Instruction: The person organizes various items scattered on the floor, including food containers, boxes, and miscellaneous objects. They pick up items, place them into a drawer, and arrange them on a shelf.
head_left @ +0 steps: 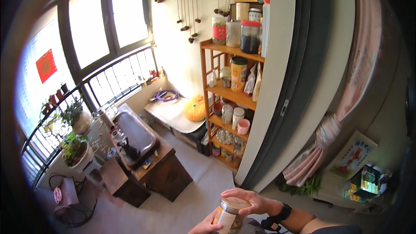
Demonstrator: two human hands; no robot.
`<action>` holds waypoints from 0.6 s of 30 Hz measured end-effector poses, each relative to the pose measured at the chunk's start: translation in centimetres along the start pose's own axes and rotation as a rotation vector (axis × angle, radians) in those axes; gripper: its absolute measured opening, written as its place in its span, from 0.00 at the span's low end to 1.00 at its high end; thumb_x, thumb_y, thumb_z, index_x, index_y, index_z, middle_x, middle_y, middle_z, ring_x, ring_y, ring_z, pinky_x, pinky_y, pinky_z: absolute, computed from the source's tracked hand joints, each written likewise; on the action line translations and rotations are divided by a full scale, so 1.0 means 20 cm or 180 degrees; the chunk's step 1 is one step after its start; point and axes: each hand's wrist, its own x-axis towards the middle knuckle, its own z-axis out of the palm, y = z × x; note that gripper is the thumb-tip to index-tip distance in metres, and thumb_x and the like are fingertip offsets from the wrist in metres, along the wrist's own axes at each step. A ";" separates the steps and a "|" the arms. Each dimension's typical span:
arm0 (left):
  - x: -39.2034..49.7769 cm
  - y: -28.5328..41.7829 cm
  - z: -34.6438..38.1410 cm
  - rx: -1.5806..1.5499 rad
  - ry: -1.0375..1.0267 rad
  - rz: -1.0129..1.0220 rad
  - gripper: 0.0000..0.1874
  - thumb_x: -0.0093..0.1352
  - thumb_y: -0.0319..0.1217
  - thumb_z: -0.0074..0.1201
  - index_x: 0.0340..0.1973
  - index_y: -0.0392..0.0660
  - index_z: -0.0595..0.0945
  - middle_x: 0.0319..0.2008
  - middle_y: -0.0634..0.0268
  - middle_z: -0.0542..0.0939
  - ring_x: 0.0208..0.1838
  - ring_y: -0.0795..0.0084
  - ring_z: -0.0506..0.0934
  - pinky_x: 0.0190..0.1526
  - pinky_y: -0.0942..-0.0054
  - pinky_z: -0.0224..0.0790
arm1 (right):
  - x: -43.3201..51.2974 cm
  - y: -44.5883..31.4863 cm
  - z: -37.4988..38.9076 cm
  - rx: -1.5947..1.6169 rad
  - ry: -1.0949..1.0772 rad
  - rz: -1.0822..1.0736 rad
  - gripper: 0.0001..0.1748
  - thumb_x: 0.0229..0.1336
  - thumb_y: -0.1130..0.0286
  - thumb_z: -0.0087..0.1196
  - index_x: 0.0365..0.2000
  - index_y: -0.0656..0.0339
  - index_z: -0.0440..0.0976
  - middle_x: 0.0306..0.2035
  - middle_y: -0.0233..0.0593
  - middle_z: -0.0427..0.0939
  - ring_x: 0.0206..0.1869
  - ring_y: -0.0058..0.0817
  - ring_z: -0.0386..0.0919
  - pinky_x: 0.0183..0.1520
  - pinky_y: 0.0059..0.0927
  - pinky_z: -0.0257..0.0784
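At the bottom of the head view is a clear plastic jar point(227, 217) with a label and a round lid, held between both hands close to the body. My left hand point(205, 226) grips its side, fingers and thumb low on the label. Over the lid lies my right hand point(253, 200), its fingers around the rim; a black band circles that wrist. Ahead stands a wooden shelf rack point(232, 94) with jars, canisters and bags on its boards. A red-lidded jar point(250, 37) with dark contents is on the top board, and a pink cup point(243, 126) lower down.
A door frame point(279, 71) runs down right of the rack. Left of centre are a wooden tea table point(169, 172) with a dark tray, and a wooden stool point(120, 182). A low bench point(172, 110) bears an orange cushion. Plants line the window railing; a tied curtain point(328, 133) hangs right.
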 end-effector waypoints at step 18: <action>1.88 0.93 -0.39 0.2858 -0.0097 0.2462 0.55 0.61 0.34 0.65 0.66 0.33 0.37 0.63 0.43 0.57 0.66 0.49 0.61 0.63 0.58 0.56 | 0.89 -0.14 -1.19 -0.2499 0.2538 -0.0606 0.61 0.45 0.53 0.69 0.65 0.70 0.39 0.61 0.60 0.55 0.61 0.48 0.63 0.60 0.42 0.64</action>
